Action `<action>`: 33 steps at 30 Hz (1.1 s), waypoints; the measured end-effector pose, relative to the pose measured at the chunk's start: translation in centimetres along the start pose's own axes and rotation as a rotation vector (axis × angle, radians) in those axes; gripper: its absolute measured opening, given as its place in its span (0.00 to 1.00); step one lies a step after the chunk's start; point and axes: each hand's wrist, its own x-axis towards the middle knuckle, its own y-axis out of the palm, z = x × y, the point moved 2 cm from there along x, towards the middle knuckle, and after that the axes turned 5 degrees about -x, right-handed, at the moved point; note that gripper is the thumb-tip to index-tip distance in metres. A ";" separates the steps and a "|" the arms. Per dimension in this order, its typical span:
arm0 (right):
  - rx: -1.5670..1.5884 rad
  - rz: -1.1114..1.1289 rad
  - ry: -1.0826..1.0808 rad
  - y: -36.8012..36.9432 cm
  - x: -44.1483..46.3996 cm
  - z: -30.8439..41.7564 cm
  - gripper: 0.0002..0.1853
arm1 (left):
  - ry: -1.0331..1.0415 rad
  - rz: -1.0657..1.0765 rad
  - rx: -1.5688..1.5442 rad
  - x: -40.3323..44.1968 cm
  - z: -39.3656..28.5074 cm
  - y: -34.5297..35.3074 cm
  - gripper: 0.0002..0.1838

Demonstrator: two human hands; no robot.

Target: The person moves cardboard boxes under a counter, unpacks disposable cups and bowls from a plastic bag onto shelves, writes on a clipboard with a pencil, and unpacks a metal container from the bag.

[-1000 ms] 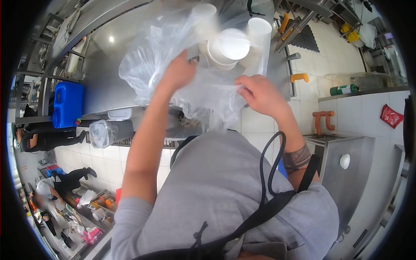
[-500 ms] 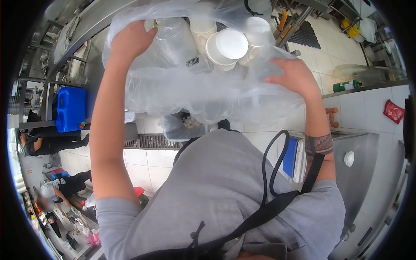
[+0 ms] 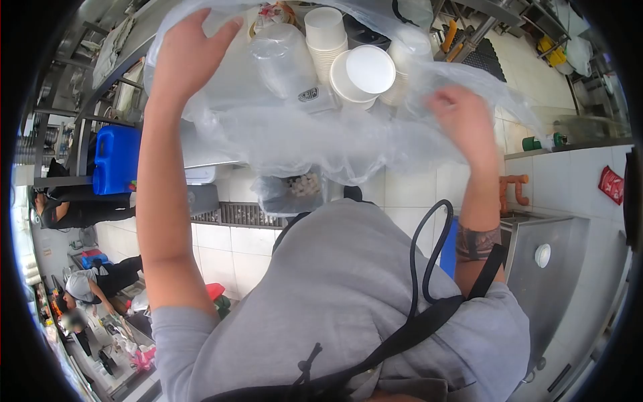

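A large clear plastic bag (image 3: 281, 137) spreads across the top of the view in front of my body. Behind and partly under its film stand stacks of white paper cups (image 3: 326, 50), a tilted stack topped by a round white cup (image 3: 370, 70), and a clear plastic-wrapped stack (image 3: 278, 63). My left hand (image 3: 187, 57) is at the bag's upper left, thumb and fingers apart, against the film. My right hand (image 3: 462, 117) is smeared by motion at the bag's right side; its fingers look curled on the film, which trails off to the right.
A blue jerrycan (image 3: 117, 161) stands at left by metal shelving. Below the bag, a lined bin (image 3: 291, 194) sits near a floor drain grate (image 3: 251, 215). A steel counter (image 3: 549, 268) is at right. Two people work at far left.
My left hand has moved up, drawing the film away, so the cups show more plainly. My right hand has shifted slightly, its fingers more curled, and film now flares out to the right.
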 end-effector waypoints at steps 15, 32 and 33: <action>0.304 0.138 -0.208 4.9 1.3 3.0 0.27 | 0.013 0.192 -0.611 -5.6 -6.5 6.2 0.28; 0.705 0.210 0.199 12.5 5.4 -2.5 0.40 | -0.390 0.464 -1.076 -3.8 -4.1 20.0 0.52; 0.699 0.207 0.201 13.2 5.9 -2.6 0.40 | -0.388 0.465 -1.082 -4.2 -5.0 20.9 0.52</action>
